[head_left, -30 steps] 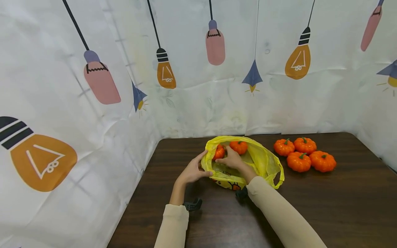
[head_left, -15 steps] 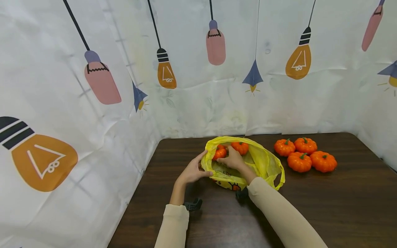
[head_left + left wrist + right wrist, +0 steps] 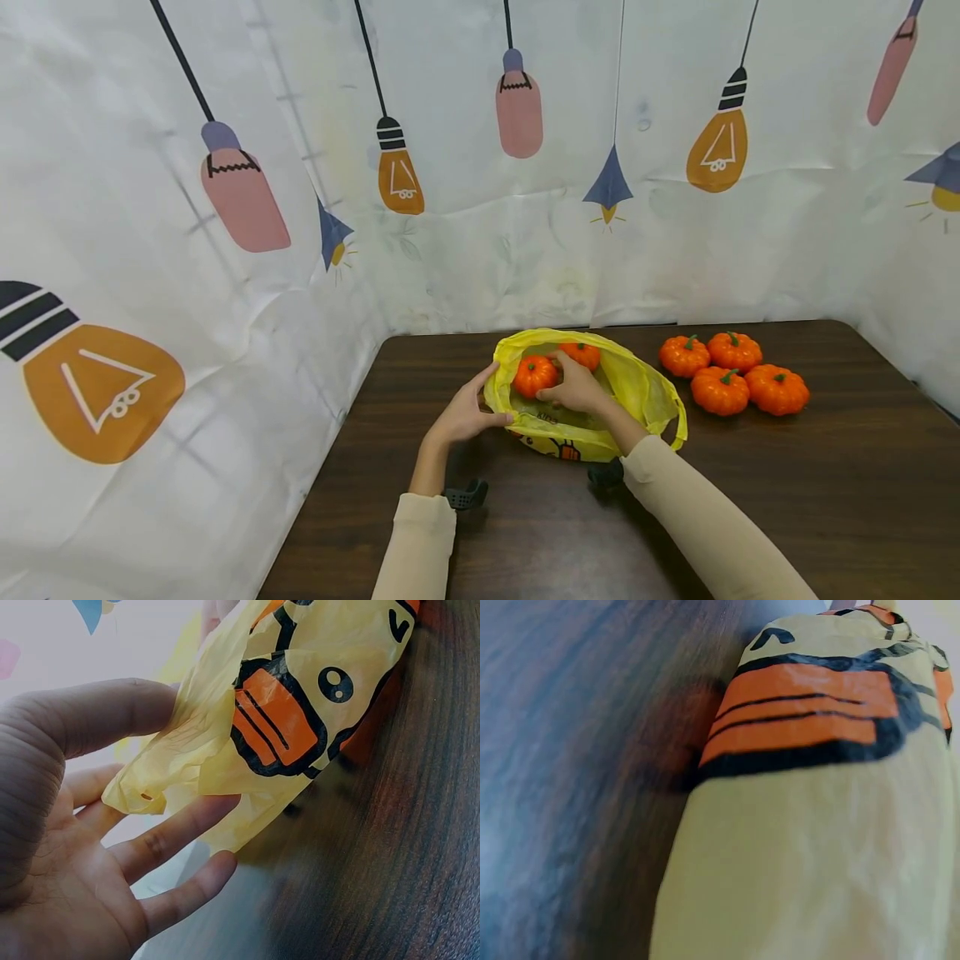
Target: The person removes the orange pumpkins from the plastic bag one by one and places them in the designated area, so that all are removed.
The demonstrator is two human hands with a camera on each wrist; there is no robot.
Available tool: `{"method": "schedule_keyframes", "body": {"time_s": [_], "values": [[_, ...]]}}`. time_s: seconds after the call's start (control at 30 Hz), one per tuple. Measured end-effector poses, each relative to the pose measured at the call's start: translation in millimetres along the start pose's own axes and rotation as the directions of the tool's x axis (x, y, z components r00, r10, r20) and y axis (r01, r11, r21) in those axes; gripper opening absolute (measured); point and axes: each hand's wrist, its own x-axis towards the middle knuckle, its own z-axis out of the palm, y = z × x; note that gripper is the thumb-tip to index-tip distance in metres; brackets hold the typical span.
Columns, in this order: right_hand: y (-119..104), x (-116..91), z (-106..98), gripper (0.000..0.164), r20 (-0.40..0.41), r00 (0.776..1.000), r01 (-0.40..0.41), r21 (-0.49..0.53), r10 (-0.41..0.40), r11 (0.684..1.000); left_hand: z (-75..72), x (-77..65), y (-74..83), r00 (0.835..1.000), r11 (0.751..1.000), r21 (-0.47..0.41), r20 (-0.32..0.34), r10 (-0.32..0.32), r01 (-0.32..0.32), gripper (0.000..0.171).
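Orange pumpkin (image 3: pixel 534 377) is in the yellow bag (image 3: pixel 639 390) around ten o'clock, another pumpkin (image 3: pixel 583 355) at twelve. Right hand (image 3: pixel 579 390)'s beside them, can't tell from here if it's gripping. Left hand (image 3: pixel 465 412) pinches the bag at nine; four pumpkins (image 3: pixel 722 392) on the table (image 3: pixel 525 542) at three.

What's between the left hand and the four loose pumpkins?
In the head view: the yellow bag, with the right hand and two visible pumpkins inside.

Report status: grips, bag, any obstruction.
Left grip touching rim of open yellow bag. Right grip inside, beside front pumpkin. In the way: right grip partly covers rear pumpkin.
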Motion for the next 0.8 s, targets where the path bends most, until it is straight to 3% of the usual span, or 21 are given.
{"method": "schedule_keyframes", "body": {"time_s": [0.43, 0.8], "values": [[-3, -19, -15, 0.082, 0.007, 0.997, 0.077, 0.007, -0.077, 0.997, -3.5, 3.6, 1.5, 0.998, 0.998, 0.021, 0.013, -0.054, 0.053, 0.100], [-5, -33, -24, 0.082, 0.011, 0.996, 0.089, 0.046, -0.089, 0.995, -0.9, 0.7, -0.8, 0.997, 1.000, 0.000, -0.068, -0.029, 0.029, 0.099]]}}
